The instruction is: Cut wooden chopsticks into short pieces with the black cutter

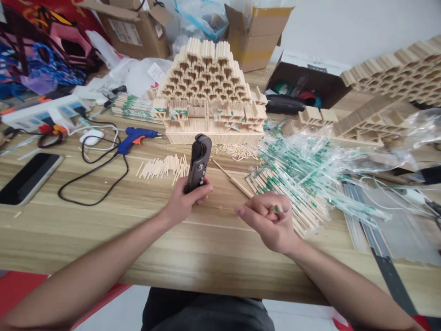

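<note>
My left hand [188,197] is closed around a black hand tool [199,158] with a rounded head, held upright above the table; its exact kind is unclear. My right hand [270,218] is curled into a fist, and a small greenish bit shows between its fingers. Thin wooden sticks [241,187] run up to the fist; whether it grips them cannot be made out. Beside it lies a pile of wrapped chopsticks [292,197]. Short cut sticks [165,166] lie left of the tool. Behind both hands stands a house-like model [206,87] built from sticks.
A blue glue gun [136,138] with its black cord and a phone [29,177] lie on the left, near a power strip [48,112]. Empty plastic wrappers [324,161] spread across the right. Another stick structure [389,78] stands at far right. Cardboard boxes [262,39] line the back.
</note>
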A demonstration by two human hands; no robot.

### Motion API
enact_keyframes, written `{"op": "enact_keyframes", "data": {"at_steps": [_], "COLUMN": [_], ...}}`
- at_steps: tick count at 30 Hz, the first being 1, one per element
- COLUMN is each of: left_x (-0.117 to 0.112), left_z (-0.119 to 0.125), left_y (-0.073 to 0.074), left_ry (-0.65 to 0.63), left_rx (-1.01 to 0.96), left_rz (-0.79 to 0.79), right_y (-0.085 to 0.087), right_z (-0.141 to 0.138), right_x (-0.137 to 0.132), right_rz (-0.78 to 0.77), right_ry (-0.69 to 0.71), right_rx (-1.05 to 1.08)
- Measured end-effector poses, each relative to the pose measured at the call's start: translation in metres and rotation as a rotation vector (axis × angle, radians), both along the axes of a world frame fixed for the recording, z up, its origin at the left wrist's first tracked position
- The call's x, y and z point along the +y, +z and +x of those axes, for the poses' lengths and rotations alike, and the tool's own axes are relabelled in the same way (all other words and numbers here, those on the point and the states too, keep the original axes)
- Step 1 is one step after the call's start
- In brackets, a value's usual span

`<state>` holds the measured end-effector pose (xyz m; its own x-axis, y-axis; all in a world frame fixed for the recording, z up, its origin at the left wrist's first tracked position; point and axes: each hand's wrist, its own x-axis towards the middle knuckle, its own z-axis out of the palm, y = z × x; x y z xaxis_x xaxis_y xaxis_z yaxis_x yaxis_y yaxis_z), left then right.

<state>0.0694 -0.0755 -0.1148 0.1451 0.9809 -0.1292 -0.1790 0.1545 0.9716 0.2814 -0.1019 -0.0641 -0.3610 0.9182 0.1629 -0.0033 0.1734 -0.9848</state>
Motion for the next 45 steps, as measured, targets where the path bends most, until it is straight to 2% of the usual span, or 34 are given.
{"op": "enact_keyframes", "data": {"at_steps": [7, 15, 30, 33, 39, 42, 45], "left_x": [0.000, -0.001, -0.001, -0.002, -0.002, 0.000, 0.001], "left_z": [0.004, 0.004, 0.010, 0.010, 0.007, 0.005, 0.005], "left_y": [-0.007, -0.017, -0.017, -0.016, -0.017, -0.018, -0.019], "left_ry": [0.016, -0.008, 0.009, 0.001, -0.039, -0.080, -0.068], "left_rx": [-0.021, -0.046, -0.016, -0.009, 0.025, 0.040, -0.006], "left_rz": [-0.021, -0.035, -0.048, -0.055, -0.039, -0.006, -0.006], "right_y": [-0.001, -0.002, -0.004, -0.016, -0.058, -0.069, -0.074], "right_z": [-0.010, -0.010, -0.011, -0.012, -0.017, -0.020, -0.022], "right_x": [0.003, 0.004, 0.005, 0.006, 0.006, 0.010, 0.014], "right_rz": [0.111, 0.110, 0.105, 0.071, -0.121, -0.178, -0.221], "right_ry": [0.036, 0.025, 0.018, 0.013, 0.005, 0.068, 0.125], "right_rx": [-0.107, -0.107, -0.090, -0.103, -0.163, -0.166, -0.170]}}
